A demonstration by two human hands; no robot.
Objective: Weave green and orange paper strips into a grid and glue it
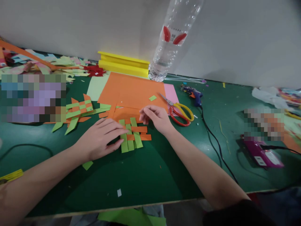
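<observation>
A small weave of green and orange paper strips [134, 135] lies on the green table [150, 169]. My left hand [101, 138] rests flat on its left side, fingers stretched out over the strips. My right hand [156, 117] hovers at the weave's upper right, fingers curled in a loose pinch at the end of an orange strip; I cannot make out whether it grips it. A large orange sheet [131, 91] lies just behind the weave.
Red and yellow scissors [180, 111] lie right of the orange sheet, a glue gun [194, 94] and its cable beyond. A clear plastic bottle [171, 37] stands at the back beside yellow folded paper [123, 64]. Another woven piece [78, 111] and paper scraps lie left. A purple power strip [262, 153] sits right.
</observation>
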